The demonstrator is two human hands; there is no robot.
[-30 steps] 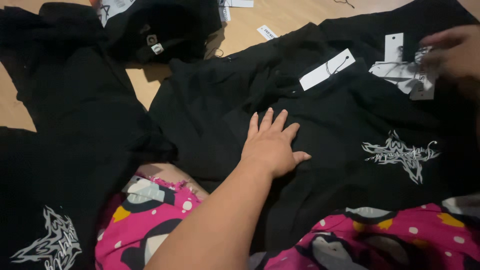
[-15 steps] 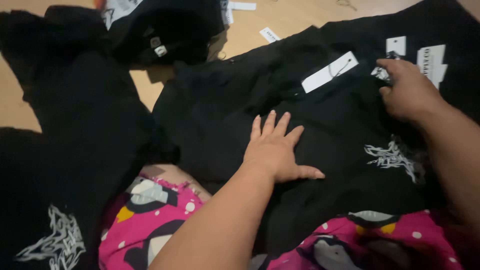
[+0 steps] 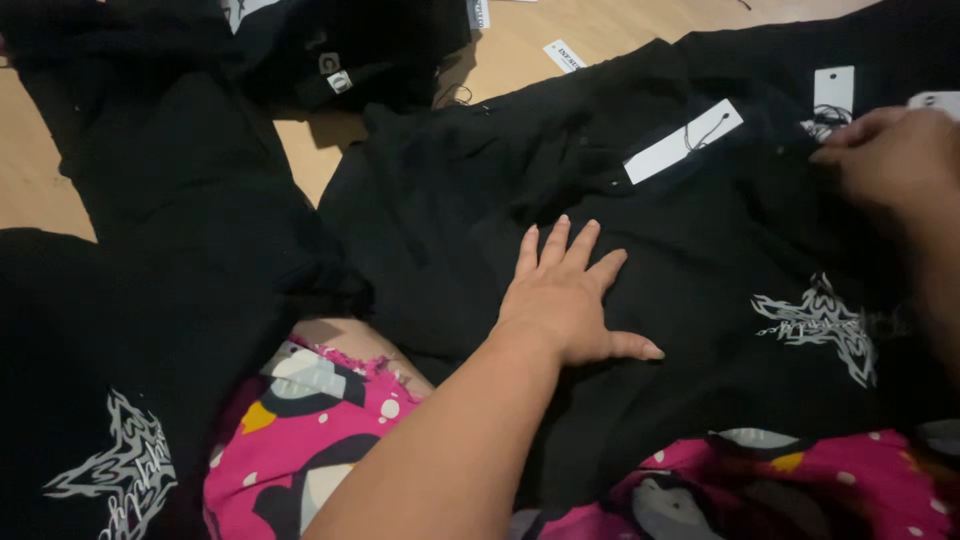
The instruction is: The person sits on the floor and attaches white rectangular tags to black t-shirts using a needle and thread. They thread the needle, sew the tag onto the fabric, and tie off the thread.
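The left hand [image 3: 565,298] lies flat, fingers spread, on a black shirt [image 3: 480,210] spread over the wooden floor [image 3: 310,150] and the person's pink patterned lap [image 3: 300,440]. The right hand [image 3: 895,160] rests at the shirt's upper right, fingertips by a small white tag [image 3: 833,90], with a longer white tag [image 3: 683,141] lying to its left. A pale star-like print [image 3: 820,325] shows on the shirt, and more black clothes [image 3: 150,200] lie at left, one with a similar print [image 3: 120,465].
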